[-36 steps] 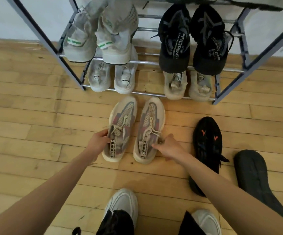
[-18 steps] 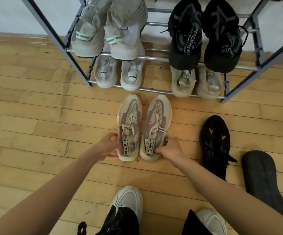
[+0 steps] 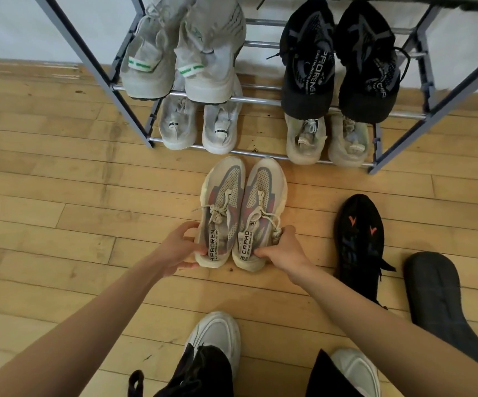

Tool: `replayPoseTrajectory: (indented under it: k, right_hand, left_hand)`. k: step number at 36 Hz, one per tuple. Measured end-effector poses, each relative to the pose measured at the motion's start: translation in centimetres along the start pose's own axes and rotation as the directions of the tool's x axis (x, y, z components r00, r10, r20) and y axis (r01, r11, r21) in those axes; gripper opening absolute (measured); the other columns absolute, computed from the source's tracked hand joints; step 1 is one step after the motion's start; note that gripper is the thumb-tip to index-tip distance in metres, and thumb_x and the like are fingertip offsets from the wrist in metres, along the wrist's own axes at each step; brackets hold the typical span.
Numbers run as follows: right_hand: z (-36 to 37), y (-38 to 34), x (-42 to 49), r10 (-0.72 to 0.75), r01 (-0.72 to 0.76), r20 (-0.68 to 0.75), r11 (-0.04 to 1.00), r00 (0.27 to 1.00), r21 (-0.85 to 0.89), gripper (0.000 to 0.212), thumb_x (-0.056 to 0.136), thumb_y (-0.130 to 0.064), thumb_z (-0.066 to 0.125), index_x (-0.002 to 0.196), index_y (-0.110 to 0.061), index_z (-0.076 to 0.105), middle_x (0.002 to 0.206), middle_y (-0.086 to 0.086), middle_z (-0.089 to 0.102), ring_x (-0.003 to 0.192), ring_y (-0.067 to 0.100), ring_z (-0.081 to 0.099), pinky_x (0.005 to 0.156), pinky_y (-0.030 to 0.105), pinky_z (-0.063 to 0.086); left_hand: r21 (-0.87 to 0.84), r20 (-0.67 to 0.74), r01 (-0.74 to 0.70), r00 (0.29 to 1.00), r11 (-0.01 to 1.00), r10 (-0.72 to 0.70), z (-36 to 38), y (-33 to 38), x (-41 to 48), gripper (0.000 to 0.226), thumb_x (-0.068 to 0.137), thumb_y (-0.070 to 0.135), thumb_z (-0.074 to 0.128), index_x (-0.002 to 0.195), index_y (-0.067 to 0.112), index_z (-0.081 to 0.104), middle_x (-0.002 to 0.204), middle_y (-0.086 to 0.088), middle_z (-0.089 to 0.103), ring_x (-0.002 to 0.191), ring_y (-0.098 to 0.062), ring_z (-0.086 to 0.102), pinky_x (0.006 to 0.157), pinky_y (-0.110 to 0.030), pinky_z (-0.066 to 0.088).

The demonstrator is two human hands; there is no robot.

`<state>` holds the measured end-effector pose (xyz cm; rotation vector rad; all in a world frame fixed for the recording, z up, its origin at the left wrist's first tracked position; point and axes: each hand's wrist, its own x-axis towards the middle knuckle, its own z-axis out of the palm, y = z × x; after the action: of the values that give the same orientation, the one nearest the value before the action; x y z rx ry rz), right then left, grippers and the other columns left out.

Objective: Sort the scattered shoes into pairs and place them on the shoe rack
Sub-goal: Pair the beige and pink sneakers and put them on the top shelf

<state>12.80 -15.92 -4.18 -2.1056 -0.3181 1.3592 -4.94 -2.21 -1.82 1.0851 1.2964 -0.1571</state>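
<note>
Each hand, left hand [image 3: 179, 249] and right hand [image 3: 282, 252], grips only the heel of 1 tan shoe [image 3: 222, 213], so a shoe could tip, slip out or bump the rack [image 3: 260, 151].

Both arms are bare from the lower frame corners up to the left hand [image 3: 179, 249] and right hand [image 3: 285, 253]; no sleeve, watch or ring shows on either. At bottom centre the person wears a white left sneaker [image 3: 217, 336] with a chunky rounded toe, layered panels and faint scuffs, and a matching white right sneaker [image 3: 356, 371], cut off by the lower edge. Black trouser legs [image 3: 203, 373] fall loosely over both shoes, and a black looped strap [image 3: 134, 383] hangs at the left hem.
</note>
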Motion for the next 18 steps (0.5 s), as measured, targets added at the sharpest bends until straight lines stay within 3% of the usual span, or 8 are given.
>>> replayPoseTrajectory:
  k: [4,7,10,13,16,18]
  right_hand:
    - [-0.4,-0.3,0.0,-0.017,0.017,0.046,1.0,0.999,0.001,0.065,0.068,-0.012,0.078,0.121,-0.019,0.042,0.11,0.004,0.062,0.103,0.025,0.061,0.082,0.046,0.057]
    - [-0.5,-0.2,-0.6,-0.045,0.043,0.058,0.999,0.997,0.03,0.059,0.07,-0.005,0.073,0.119,-0.022,0.045,0.11,0.004,0.063,0.102,0.026,0.062,0.077,0.046,0.059]
    - [-1.0,0.5,-2.0,-0.109,0.108,0.008,0.993,0.994,0.054,0.069,0.068,-0.005,0.072,0.125,-0.027,0.041,0.112,0.001,0.062,0.106,0.025,0.061,0.085,0.048,0.056]
    - [-2.4,0.7,-4.0,-0.208,0.21,-0.061,0.977,0.976,0.031,0.07,0.071,-0.008,0.075,0.129,-0.027,0.041,0.113,-0.002,0.062,0.106,0.02,0.06,0.092,0.044,0.053]
    - [-4.4,0.2,-6.3,-0.301,0.303,-0.121,0.953,0.946,-0.008,0.056,0.075,-0.011,0.074,0.115,-0.036,0.044,0.11,-0.004,0.065,0.102,0.017,0.063,0.091,0.038,0.052]
    - [-5.8,-0.5,-8.0,-0.35,0.349,-0.152,0.936,0.924,-0.032,0.052,0.078,-0.01,0.072,0.112,-0.038,0.044,0.11,-0.005,0.065,0.103,0.015,0.063,0.089,0.028,0.051]
  left_hand:
    - [-0.022,-0.008,-0.015,1.0,1.0,0.015,0.0,0.1,-0.3,0.066,0.076,-0.014,0.063,0.129,0.019,0.043,0.108,-0.013,0.064,0.09,-0.026,0.063,0.069,-0.04,0.055]
    - [-0.045,-0.051,-0.037,0.998,0.998,0.035,0.6,-0.1,-0.7,0.066,0.075,-0.019,0.059,0.128,0.017,0.045,0.1,-0.008,0.064,0.09,-0.026,0.063,0.073,-0.043,0.055]
    - [-0.051,-0.049,-0.078,0.996,0.996,0.076,1.1,0.0,-1.5,0.065,0.073,-0.022,0.055,0.123,0.018,0.046,0.098,-0.007,0.064,0.09,-0.026,0.063,0.08,-0.046,0.054]
    - [-0.058,-0.029,-0.143,0.99,0.988,0.141,1.5,0.5,-2.9,0.064,0.073,-0.023,0.053,0.121,0.019,0.045,0.1,-0.008,0.063,0.088,-0.024,0.063,0.076,-0.043,0.055]
    - [-0.042,-0.012,-0.224,0.975,0.974,0.224,1.6,1.7,-4.5,0.069,0.07,-0.024,0.054,0.122,0.02,0.045,0.109,-0.014,0.061,0.092,-0.026,0.061,0.069,-0.039,0.055]
    - [-0.026,-0.005,-0.291,0.957,0.956,0.291,1.7,2.8,-5.8,0.07,0.062,-0.018,0.061,0.118,0.024,0.048,0.11,-0.015,0.061,0.094,-0.029,0.061,0.068,-0.038,0.056]
